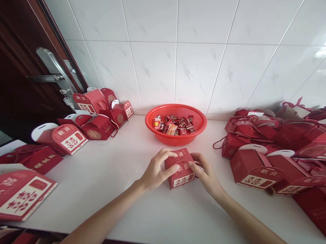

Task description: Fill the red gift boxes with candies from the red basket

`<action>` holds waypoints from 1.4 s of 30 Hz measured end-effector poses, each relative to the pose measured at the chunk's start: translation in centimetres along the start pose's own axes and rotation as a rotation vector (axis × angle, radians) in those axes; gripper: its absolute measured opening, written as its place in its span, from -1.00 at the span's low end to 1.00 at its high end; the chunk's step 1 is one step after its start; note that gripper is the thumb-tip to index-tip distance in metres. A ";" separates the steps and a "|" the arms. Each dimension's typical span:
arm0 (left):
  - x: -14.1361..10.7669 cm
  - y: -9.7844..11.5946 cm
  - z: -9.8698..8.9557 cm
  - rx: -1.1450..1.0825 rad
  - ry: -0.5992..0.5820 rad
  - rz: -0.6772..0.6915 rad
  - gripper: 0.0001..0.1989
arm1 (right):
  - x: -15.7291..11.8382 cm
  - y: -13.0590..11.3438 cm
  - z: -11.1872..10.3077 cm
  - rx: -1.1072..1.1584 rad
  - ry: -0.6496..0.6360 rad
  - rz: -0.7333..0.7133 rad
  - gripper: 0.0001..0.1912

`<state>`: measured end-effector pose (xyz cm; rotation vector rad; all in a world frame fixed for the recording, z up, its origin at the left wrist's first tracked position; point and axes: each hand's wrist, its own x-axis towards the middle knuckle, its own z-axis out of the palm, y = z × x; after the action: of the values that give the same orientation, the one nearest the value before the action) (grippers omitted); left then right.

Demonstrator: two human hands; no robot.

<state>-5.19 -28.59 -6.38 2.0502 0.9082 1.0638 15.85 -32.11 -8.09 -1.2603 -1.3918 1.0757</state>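
A small red gift box [180,175] with white lettering stands on the white table [125,214], and both hands hold it. My left hand [157,169] grips its left side, with the thumb and fingers on the top flaps. On the right side, my right hand [205,171] has its thumb on the top and its fingers around the back corner. The flaps are folded down over the box, so its inside is hidden. Just behind it sits a red plastic basket [175,139] with several wrapped candies [172,128] inside.
Several red boxes [70,139] line the left side, near a dark door [13,48] with a metal handle. Many more red boxes [256,168] crowd the right side. A tiled wall [152,70] rises behind the table. The table's front edge runs below my forearms.
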 end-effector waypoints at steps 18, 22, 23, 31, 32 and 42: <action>0.4 -0.6 -0.7 -0.158 -0.074 -0.080 -0.71 | 0.9 -0.8 -1.9 -0.060 -0.101 0.025 -0.44; 0.7 -1.2 -1.2 -0.137 -0.062 -0.080 -0.71 | 1.0 -0.7 -2.2 -0.034 -0.103 0.042 -0.48; 0.8 -1.4 -1.4 -0.129 -0.055 -0.081 -0.71 | 1.0 -0.7 -2.2 -0.019 -0.116 0.049 -0.50; 1.1 -2.2 -1.7 -0.113 -0.003 -0.105 -0.71 | 1.2 -2.9 -5.2 0.221 -0.066 -0.008 -0.57; 1.1 -2.2 -1.7 -0.114 -0.005 -0.106 -0.71 | 1.2 -3.3 -5.6 0.246 -0.045 -0.031 -0.58; 0.8 -1.9 -0.8 -0.120 0.039 -0.085 -0.68 | 1.1 -6.1 -3.4 0.129 -0.081 -0.179 -0.71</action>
<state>-6.05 -26.70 -7.17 1.8822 0.9203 1.0888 18.10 -31.49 -1.38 -0.9900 -1.4427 1.0840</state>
